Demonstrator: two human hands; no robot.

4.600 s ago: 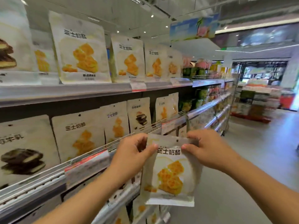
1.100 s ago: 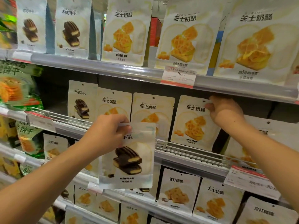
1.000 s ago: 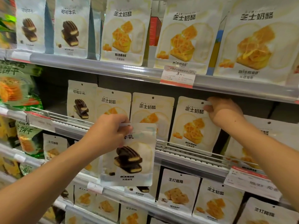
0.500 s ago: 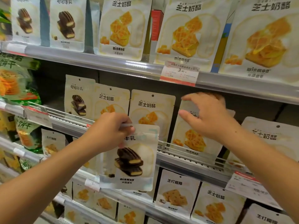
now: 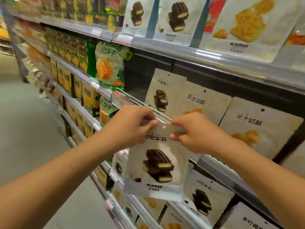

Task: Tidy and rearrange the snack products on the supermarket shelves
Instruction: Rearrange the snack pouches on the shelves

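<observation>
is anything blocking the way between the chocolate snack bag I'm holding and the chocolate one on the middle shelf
Only the clear shelf rail crosses in front of the shelved chocolate bag. The held bag, pinched by left hand and right hand, must go over it.

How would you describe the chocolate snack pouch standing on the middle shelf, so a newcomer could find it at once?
Start at the middle shelf with the clear rail, just above the two hands. The chocolate pouch stands at the left end of the pale pouch row, right of the green biscuit bag. It alone there shows dark chocolate pieces; its neighbours show orange ones.
</observation>
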